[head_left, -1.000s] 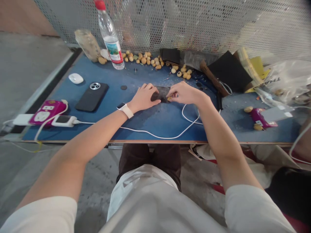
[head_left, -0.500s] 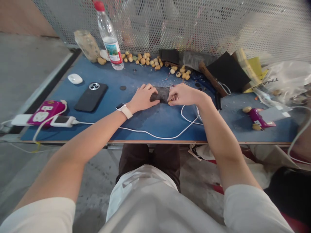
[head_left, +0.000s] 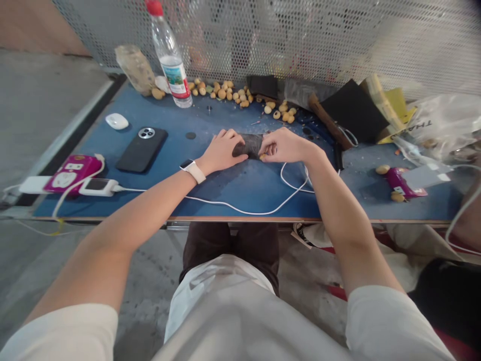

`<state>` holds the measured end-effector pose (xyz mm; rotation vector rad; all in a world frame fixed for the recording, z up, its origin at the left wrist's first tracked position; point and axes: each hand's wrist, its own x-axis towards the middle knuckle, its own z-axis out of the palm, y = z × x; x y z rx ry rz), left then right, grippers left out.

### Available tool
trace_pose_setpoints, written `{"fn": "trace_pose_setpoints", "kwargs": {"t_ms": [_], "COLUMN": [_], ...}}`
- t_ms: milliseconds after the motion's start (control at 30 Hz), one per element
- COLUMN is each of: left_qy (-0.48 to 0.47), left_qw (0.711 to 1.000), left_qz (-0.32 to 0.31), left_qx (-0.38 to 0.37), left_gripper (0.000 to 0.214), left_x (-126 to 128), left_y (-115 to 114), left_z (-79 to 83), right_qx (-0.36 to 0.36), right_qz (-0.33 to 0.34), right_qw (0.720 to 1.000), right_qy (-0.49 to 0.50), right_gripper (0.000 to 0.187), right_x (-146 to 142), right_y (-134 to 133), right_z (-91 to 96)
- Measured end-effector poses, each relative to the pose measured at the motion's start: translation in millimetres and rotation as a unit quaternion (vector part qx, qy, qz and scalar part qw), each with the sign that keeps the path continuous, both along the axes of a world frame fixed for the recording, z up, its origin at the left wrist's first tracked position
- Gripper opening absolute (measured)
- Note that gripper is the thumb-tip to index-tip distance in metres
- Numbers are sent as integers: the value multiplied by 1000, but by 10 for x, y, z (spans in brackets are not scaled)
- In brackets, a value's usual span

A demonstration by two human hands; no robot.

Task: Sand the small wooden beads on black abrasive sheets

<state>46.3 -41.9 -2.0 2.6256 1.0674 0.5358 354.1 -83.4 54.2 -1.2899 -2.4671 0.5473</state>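
A dark grey, flat, rough-looking strip lies on the blue tabletop between my two hands. Over its left end curve the fingers and thumb of my left hand, pressing it to the table. My right hand is closed in a pinch at the strip's right end. A small yellowish round piece peeks out at its fingertips, mostly hidden by them. A white cable loops across the table in front of both hands.
Yellowish round pieces lie along the back by a water bottle. On the left are a black phone, white case and magenta box. Black sheets, a plastic bag and another person's leg are right.
Both hands stay almost in place on the strip. The fingers of my right hand have shifted very slightly at its right end.
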Motion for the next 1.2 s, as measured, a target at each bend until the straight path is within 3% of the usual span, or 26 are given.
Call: {"fn": "trace_pose_setpoints", "kwargs": {"t_ms": [133, 267, 467, 600, 1200], "left_qy": [-6, -1, 1, -8, -5], "left_qw": [1000, 1000, 1000, 1000, 1000], "left_qz": [-1, 4, 6, 1, 1], "left_qx": [-4, -8, -3, 0, -9], "left_gripper": [46, 47, 45, 45, 45], "left_x": [3, 8, 10, -1, 3], "left_y": [3, -14, -19, 0, 10], "left_z": [-5, 16, 22, 2, 13], "right_qx": [95, 96, 88, 70, 67], "right_qz": [-89, -107, -76, -77, -77], "right_qw": [988, 984, 992, 995, 995], "right_qy": [77, 105, 46, 11, 4], "right_gripper": [30, 36, 25, 30, 28], "right_x": [-30, -59, -45, -22, 22], "right_y": [89, 150, 115, 98, 141], "right_z": [-173, -308, -208, -143, -166]}}
